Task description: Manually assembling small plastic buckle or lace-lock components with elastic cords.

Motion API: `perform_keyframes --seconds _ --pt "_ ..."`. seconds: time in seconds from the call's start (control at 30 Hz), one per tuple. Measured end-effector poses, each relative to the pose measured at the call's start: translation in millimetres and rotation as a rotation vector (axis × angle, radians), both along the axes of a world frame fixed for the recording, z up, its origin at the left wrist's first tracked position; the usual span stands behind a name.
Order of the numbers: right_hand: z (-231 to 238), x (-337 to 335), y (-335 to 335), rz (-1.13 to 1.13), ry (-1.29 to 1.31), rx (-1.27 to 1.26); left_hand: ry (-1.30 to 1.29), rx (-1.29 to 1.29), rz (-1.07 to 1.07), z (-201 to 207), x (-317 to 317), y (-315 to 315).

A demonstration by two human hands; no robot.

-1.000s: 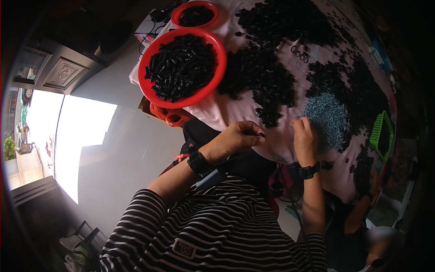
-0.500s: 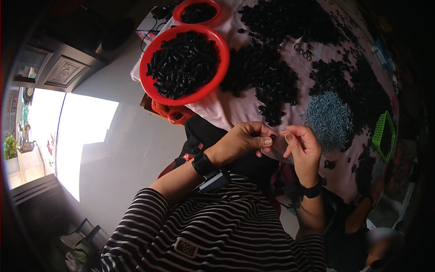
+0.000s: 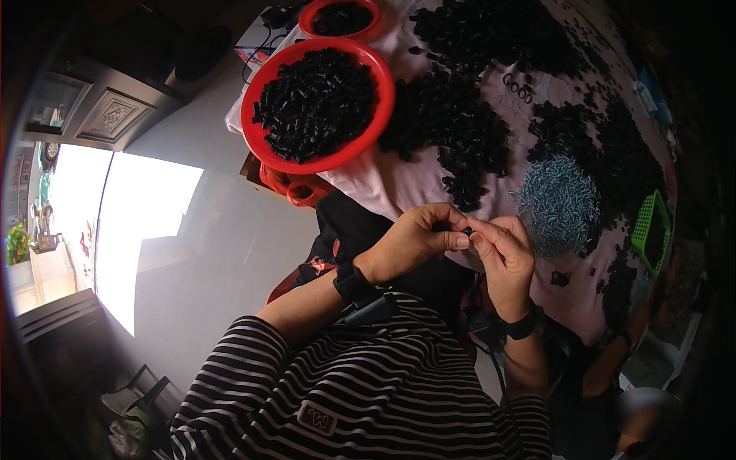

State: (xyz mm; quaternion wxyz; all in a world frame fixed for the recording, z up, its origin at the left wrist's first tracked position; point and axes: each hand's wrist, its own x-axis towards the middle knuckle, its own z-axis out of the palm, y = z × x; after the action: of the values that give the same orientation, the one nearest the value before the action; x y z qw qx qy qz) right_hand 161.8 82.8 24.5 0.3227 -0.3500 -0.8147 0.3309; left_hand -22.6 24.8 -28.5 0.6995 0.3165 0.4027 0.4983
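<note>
My left hand pinches a small black plastic part between thumb and forefinger, just off the near edge of the cloth-covered table. My right hand has come up against it, thumb and forefinger pressed together at the same part; whatever sits between those fingertips is too small and covered to make out. Beyond the right hand lies a heap of bluish metal screws. A pile of black plastic parts spreads across the pink cloth in front of both hands.
A large red basin full of black parts stands at the table's left edge, a smaller red basin behind it. More black parts cover the far side. A green basket is at the right. Another person's arm shows lower right.
My right hand has moved left, closing the gap, and its fingertips now meet the black part in my left hand. The left hand keeps its pinch, barely shifting.
</note>
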Motion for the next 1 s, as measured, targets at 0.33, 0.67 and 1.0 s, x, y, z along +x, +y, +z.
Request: perform_keyframes --seconds 0.33,0.67,1.0 --pt "1.9 1.9 5.4 0.039 -0.029 -0.08 -0.008 0.009 0.001 -5.4 1.4 -0.9" --pt "-0.3 2.6 6.5 0.093 -0.065 0.01 0.007 -0.052 0.02 0.8 -4.8 -1.0" --pt "1.7 -0.6 8.0 0.102 -0.161 0.071 0.072 -0.033 0.041 -4.2 -3.0 -1.2"
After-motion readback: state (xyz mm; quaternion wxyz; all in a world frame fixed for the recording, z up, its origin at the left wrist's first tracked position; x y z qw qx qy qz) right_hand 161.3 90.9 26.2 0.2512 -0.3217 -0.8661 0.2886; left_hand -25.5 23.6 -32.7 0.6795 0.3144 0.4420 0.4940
